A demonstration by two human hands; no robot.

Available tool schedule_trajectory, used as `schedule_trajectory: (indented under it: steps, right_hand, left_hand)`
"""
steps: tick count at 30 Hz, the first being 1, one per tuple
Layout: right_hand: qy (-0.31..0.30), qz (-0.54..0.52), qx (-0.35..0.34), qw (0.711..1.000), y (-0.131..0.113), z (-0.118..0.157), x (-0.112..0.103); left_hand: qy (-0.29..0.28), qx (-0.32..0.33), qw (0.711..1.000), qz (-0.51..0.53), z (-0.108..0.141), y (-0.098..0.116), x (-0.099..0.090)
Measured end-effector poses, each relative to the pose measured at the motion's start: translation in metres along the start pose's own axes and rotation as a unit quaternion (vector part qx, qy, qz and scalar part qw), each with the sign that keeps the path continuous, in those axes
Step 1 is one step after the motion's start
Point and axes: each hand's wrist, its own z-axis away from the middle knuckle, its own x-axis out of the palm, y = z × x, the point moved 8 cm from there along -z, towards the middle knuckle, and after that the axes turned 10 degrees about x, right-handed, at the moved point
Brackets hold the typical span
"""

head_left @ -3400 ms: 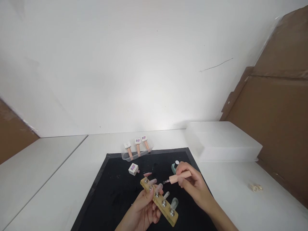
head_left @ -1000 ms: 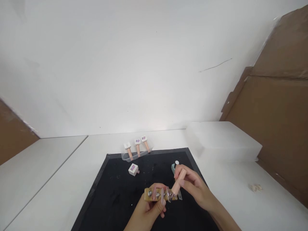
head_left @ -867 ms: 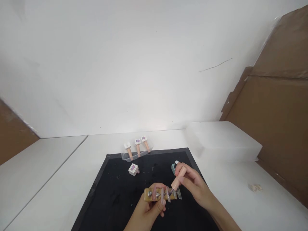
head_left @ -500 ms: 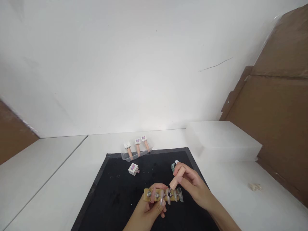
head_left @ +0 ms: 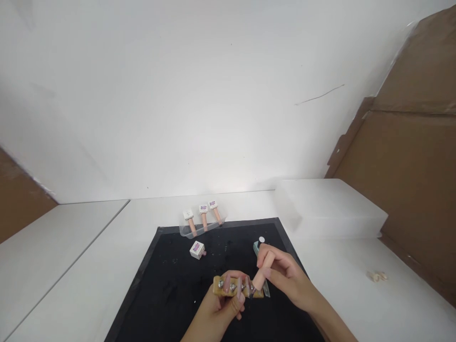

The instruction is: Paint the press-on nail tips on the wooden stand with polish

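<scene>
My left hand is closed around a yellowish nail tip stand with round metal studs. Several false nails stand across it, some pinkish and some clear. Between the thumb and fingers of my right hand is a peach nail polish brush cap, tilted with its lower end against the nails at the stand's right part. The brush tip itself is hard to make out. An uncapped white polish bottle lies on its side on the black mat, its neck pointing right.
Three white bottles with peach caps lie in a clear plastic tray behind the black mat. A teal item with a white round top is partly behind my right hand. A white box stands right; cream bits lie nearby.
The peach brush cap has moved slightly down, closer to the stand, and is held more upright. The nail stand has tilted a little in my left hand. The bottles have stayed put.
</scene>
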Motion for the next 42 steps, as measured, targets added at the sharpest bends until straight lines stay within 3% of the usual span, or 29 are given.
schedule_trajectory:
  steps: [10,17,23,31,42]
  right_hand:
    - [0.035,0.045,-0.009,0.998,0.001,-0.001,-0.002]
    - [0.094,-0.057,-0.025,0.994,0.009,-0.003,-0.014]
    - [0.033,-0.114,0.006,0.993,0.016,-0.003,-0.009]
    - [0.027,-0.116,0.012,0.993,0.014,-0.002,-0.004]
    - [0.016,-0.070,0.004,0.997,0.006,-0.001,0.003]
  left_hand:
    - [-0.036,-0.018,0.999,-0.026,0.001,-0.005,0.004]
    - [0.012,-0.023,0.999,0.026,0.005,-0.005,-0.001]
    - [0.057,-0.086,0.983,0.151,0.010,-0.004,-0.004]
    - [-0.015,-0.162,0.940,0.300,0.012,-0.010,0.007]
    - [-0.022,-0.133,0.930,0.341,0.008,-0.020,0.010]
